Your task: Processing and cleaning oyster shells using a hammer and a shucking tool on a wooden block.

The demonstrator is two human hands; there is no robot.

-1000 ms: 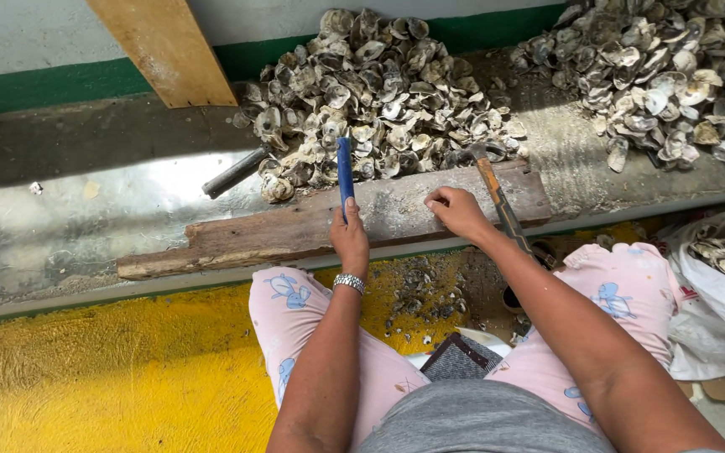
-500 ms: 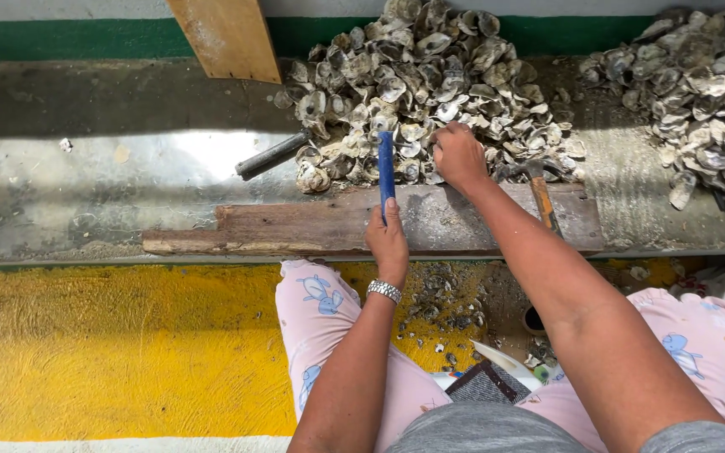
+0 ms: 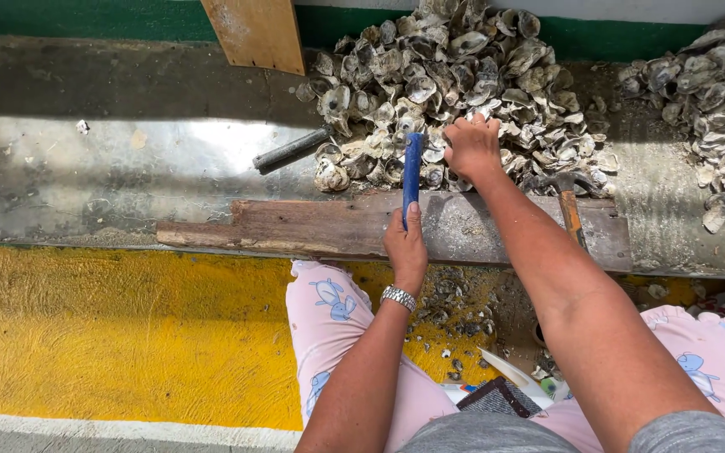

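The oyster pile sits behind the wooden board. The right hand closes, probably on one shell. The left hand grips the blue tool; hold it steady.

The wet grey metal ledge lies open to the left, with only small shell chips on it. A dark metal rod slants across it just left of the big heap of grey oyster shells, which fills the middle. A worn wooden plank runs along the near edge. A hammer with a wooden handle lies to the right. Between this heap and a second pile of shells runs a narrow bare gap. A leaning pale wooden board blocks the back.
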